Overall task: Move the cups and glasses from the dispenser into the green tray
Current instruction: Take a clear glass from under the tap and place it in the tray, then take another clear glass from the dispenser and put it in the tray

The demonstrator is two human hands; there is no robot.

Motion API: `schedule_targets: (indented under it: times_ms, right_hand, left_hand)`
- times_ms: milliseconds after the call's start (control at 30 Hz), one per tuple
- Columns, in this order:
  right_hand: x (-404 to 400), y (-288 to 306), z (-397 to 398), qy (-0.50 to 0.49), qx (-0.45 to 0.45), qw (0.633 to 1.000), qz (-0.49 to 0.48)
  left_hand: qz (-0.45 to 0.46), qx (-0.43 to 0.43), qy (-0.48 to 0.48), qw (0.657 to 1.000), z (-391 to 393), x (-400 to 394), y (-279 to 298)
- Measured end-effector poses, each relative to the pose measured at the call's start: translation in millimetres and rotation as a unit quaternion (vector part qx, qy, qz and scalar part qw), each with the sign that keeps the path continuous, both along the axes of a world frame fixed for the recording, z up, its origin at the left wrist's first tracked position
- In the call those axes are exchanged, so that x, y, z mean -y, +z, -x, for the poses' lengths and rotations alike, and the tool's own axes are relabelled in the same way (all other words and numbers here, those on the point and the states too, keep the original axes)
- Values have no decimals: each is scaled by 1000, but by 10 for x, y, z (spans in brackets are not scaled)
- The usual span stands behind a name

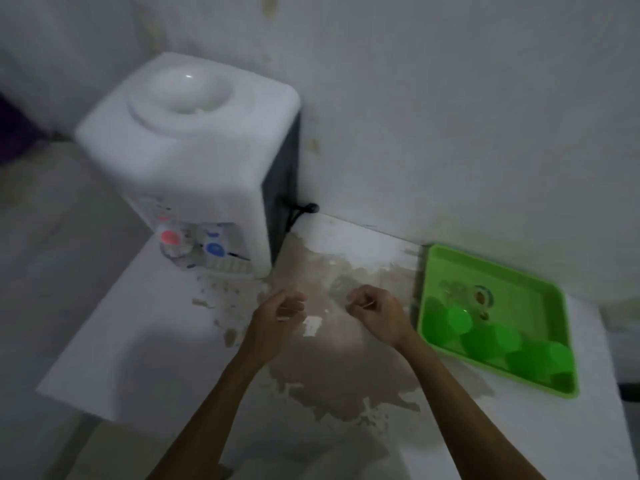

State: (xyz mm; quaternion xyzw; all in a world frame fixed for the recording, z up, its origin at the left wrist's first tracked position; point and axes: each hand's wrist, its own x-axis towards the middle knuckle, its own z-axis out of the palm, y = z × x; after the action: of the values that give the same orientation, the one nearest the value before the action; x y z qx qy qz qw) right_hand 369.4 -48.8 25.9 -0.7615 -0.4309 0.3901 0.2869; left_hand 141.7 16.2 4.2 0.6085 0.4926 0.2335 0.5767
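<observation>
Three glossy green plastic cups (491, 341) lie in the rectangular green tray (485, 268) at the counter's right edge; left hand (280, 311) and right hand (375, 311) hover loosely curled, empty.

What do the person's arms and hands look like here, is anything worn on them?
Both arms are bare up to the picture's lower edge: no sleeves show. The left hand and the right hand wear no gloves. No watch or bracelet shows at either wrist. The picture is too blurred to tell about rings.

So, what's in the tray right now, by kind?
Green cups: 3
Clear glasses: 1, blurred, so less certain
Total: 4 in the tray
</observation>
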Motion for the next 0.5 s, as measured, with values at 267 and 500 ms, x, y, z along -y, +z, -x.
schedule_targets:
  times_ms: [267, 500]
  right_hand:
    - [-794, -66, 1206, 55, -63, 996, 15]
    - [-1309, -80, 1811, 83, -100, 991, 33]
  left_hand:
    - [-24, -56, 111, 992, 1405, -642, -87]
    - [-69, -89, 202, 973, 1860, -1294, -152]
